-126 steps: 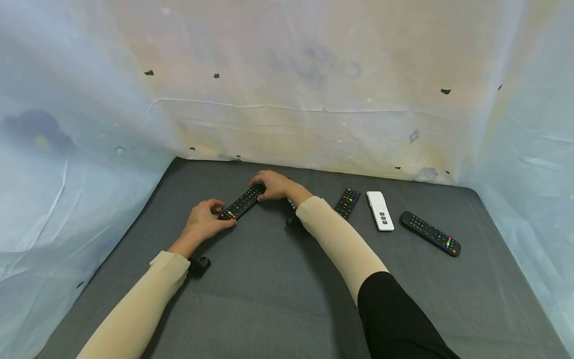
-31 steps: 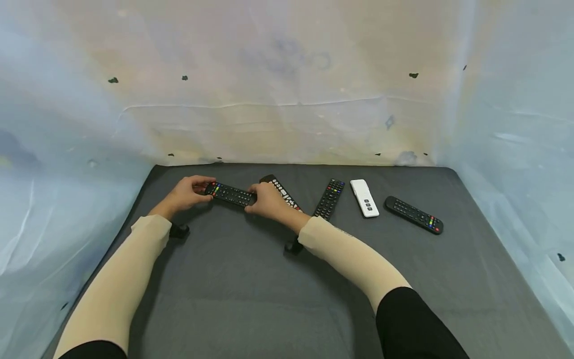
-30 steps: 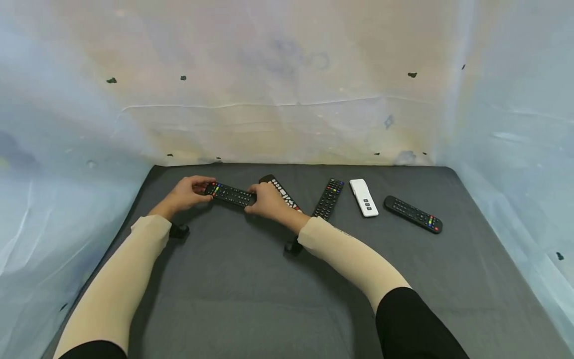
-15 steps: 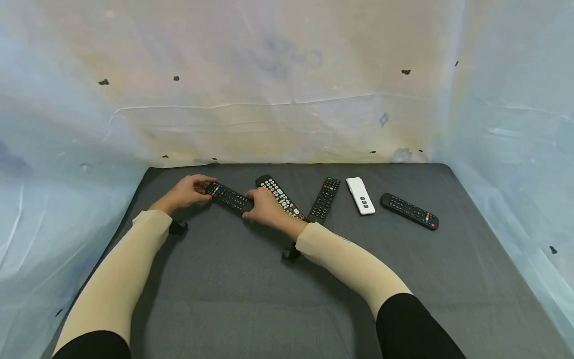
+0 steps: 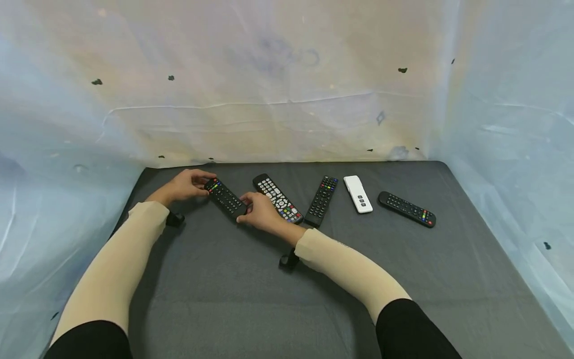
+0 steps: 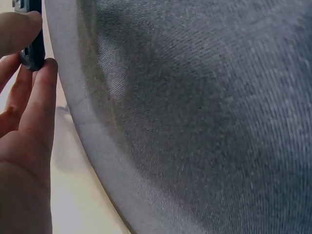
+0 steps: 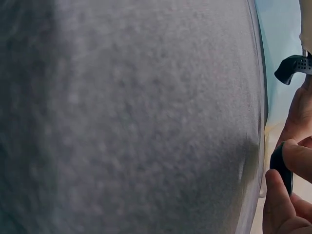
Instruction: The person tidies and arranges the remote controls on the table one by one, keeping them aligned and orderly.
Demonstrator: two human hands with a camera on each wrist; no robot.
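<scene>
Between the fingertips of both hands: one black remote [image 5: 225,197], lying flat on the grey cloth table [image 5: 251,299] near its far left corner, coloured-button end toward the wall.

Left hand [image 5: 187,182]: fingers curled, thumb and fingertips pinching the remote's far end (the left wrist view shows that end [image 6: 32,46] caught between fingers [image 6: 40,105] and thumb).

Right hand [image 5: 259,213]: fingers bent, clamped on the remote's near end; the edge of the remote [image 7: 282,168] shows between the fingertips [image 7: 275,200] in the right wrist view.

Just beside, to the right: second black remote with white keys [image 5: 277,198], close to the right hand.

Further right, in order: slim black remote [image 5: 321,200], white remote [image 5: 358,193], black remote [image 5: 406,209] lying apart.

Surround: pale sheeting [image 5: 278,99] on three sides.
</scene>
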